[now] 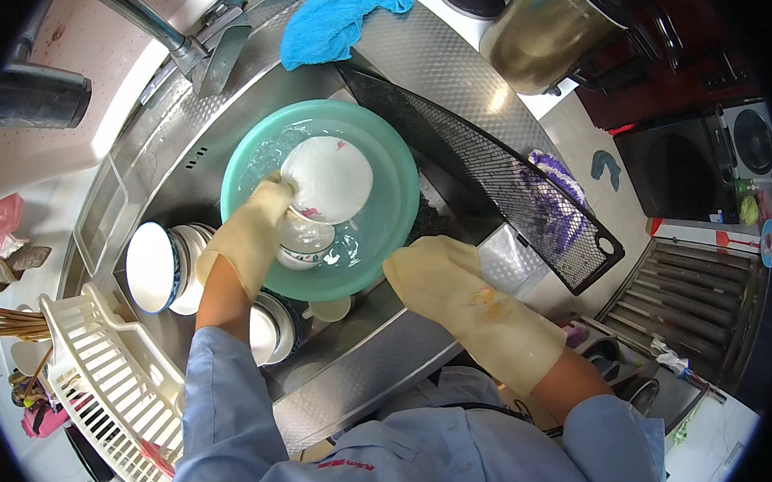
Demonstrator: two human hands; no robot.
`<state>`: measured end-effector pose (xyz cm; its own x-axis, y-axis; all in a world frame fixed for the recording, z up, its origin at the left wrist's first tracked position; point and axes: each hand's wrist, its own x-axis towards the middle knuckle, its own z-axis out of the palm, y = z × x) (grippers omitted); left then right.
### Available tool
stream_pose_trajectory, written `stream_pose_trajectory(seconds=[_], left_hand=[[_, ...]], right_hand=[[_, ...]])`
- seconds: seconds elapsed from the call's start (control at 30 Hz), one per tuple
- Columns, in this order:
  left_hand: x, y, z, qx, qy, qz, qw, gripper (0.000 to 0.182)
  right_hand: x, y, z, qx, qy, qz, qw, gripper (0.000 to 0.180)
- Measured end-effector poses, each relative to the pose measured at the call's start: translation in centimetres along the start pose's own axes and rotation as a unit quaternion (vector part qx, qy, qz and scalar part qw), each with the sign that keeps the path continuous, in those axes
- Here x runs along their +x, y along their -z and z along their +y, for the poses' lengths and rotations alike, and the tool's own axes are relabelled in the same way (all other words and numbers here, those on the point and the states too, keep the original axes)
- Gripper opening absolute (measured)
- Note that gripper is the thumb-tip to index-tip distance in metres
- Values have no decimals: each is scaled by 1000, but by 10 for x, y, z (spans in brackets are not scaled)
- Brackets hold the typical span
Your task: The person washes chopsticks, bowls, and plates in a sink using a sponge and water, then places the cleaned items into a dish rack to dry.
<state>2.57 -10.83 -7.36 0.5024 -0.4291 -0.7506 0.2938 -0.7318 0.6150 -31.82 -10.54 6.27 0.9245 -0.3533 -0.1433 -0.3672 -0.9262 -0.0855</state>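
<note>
My left hand, in a cream rubber glove, grips the edge of a white bowl with pink flower marks. That bowl is over the water in a green plastic basin, which stands in a stainless-steel sink. Just below it in the basin is a smaller bowl with a patterned band, partly under water. My right hand, gloved alike, is at the sink's front edge beside the basin. Its fingers are bent and partly hidden, and I cannot tell whether it holds anything.
Stacked bowls and plates stand left of the basin. A white dish rack is at the left. A black mesh panel leans at the right. Behind lie a blue cloth and a faucet; a tall metal pot stands beyond.
</note>
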Motion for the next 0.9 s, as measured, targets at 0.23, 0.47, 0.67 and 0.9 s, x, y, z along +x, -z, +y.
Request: stream_pose_trajectory(seconds=[0.23,0.47,0.67,0.9], left_hand=[[-3,-13,-6,-14,3,-8,1000,30],[-12,-1,-7,-4,-131,45,990,30],[-72,31,23,259,-310,131,905,31],[-191,61,37,353,-656,239,622,27]], right_hand=[[-3,0,1,-54,16,6,998,11],[7,14,-3,2,-19,-81,997,6],[5,8,2,-38,0,-102,994,6],[8,16,2,31,-72,-141,987,14]])
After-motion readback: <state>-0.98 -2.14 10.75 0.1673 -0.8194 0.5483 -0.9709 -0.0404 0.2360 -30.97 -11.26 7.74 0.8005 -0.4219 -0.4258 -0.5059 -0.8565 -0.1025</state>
